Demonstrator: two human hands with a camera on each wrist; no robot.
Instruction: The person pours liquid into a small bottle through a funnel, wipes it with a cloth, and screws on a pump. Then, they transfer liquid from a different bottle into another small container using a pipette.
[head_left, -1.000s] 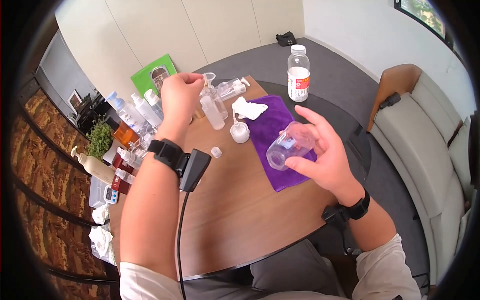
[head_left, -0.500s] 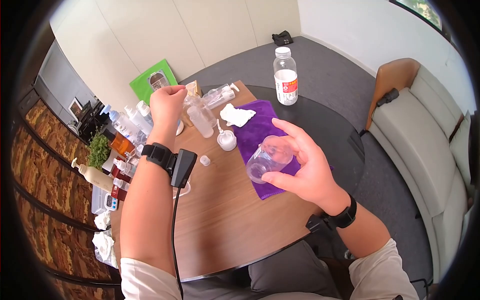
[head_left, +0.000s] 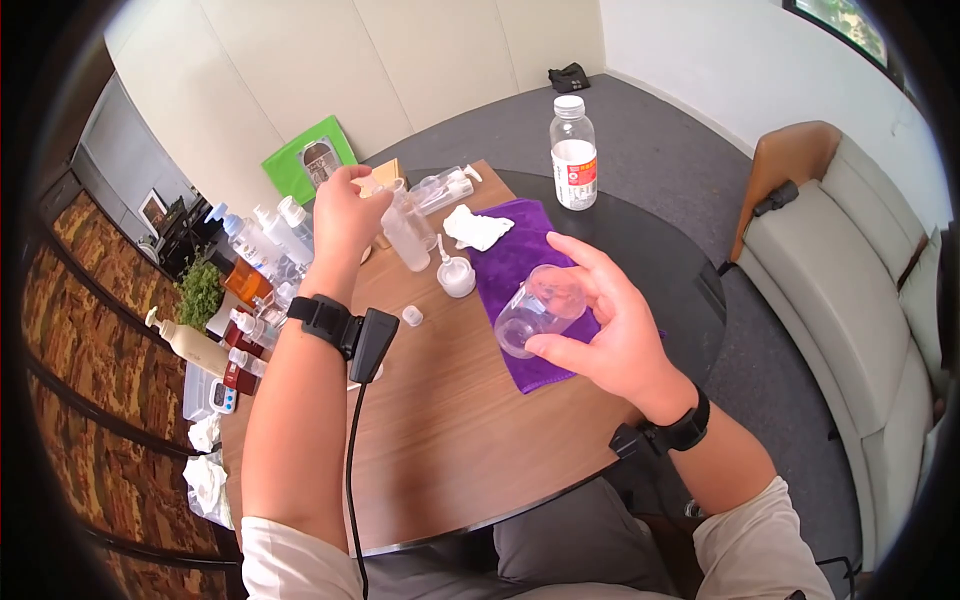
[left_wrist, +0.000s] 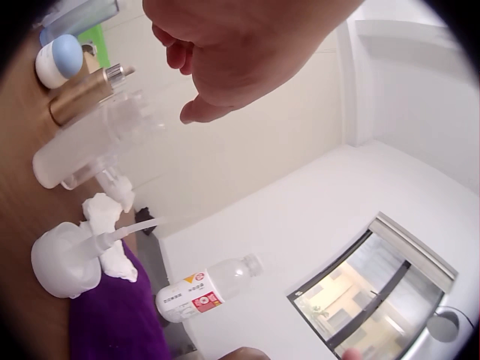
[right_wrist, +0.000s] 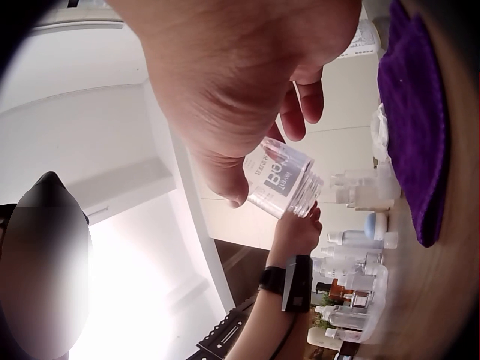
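In the head view my right hand (head_left: 625, 340) holds a clear, empty-looking plastic bottle (head_left: 518, 325) tilted above the purple towel (head_left: 510, 245), its thumb on one side. The right wrist view shows a printed label and a threaded neck on this bottle (right_wrist: 279, 176). My left hand (head_left: 345, 220) is raised over the far left of the table, fingers loosely bent and thumb apart, with nothing visible between them. Near it stand a frosted bottle (head_left: 405, 245) and other clear bottles. In the left wrist view a white pump jar (left_wrist: 66, 262) stands beside the towel.
A small white cap (head_left: 412, 316) lies on the wooden table (head_left: 480, 440). Crumpled tissue (head_left: 478, 230) rests on the towel. Beyond it stands a bottle with a red-and-white label (head_left: 574, 170). Several pump bottles (head_left: 275, 235) crowd the left edge, near a green board (head_left: 300, 165).
My left hand has come back from the clear bottles, and its thumb and fingers have parted. The right hand still holds the bottle, slightly lower and further left. The camera view has shifted a little.
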